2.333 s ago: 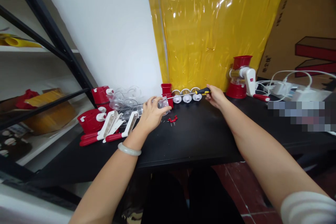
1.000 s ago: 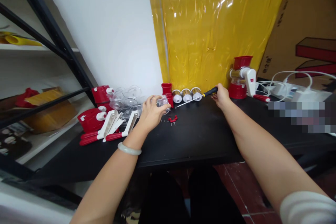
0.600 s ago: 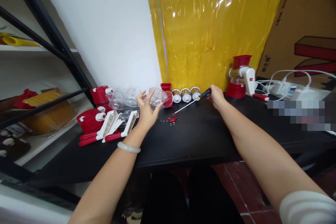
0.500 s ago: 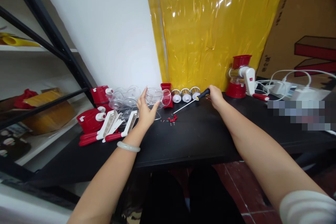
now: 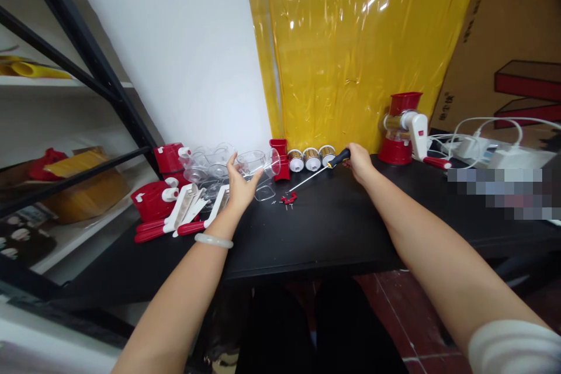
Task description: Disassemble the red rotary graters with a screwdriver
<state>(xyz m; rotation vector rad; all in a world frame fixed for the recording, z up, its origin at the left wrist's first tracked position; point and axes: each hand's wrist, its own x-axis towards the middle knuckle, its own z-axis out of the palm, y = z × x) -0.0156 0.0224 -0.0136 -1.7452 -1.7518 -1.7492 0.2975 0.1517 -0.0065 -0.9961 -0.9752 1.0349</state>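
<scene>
In the head view my left hand (image 5: 242, 186) has its thumb and fingers around a clear plastic housing (image 5: 250, 162), whose round, flared end faces right. My right hand (image 5: 359, 162) grips the dark handle of a screwdriver (image 5: 312, 175). The screwdriver's long shaft slants down to the left, its tip close to small red plastic parts (image 5: 289, 199) and a few tiny screws on the black table (image 5: 324, 239). Behind the housing stands a red plastic piece (image 5: 281, 172). Three metal grater drums (image 5: 311, 159) with white ends sit in a row beside it.
White crank arms with red handles (image 5: 151, 232), red bases (image 5: 153, 201) and more clear housings (image 5: 199, 162) crowd the left side. An assembled red rotary grater (image 5: 395, 151) stands at right, near white plugs and cables (image 5: 508, 153). A shelf rack (image 5: 131, 155) borders the table's left.
My left hand and the clear housing have shifted slightly left, uncovering more of the red piece behind and a clear loop on the table. My right hand and the screwdriver look almost still.
</scene>
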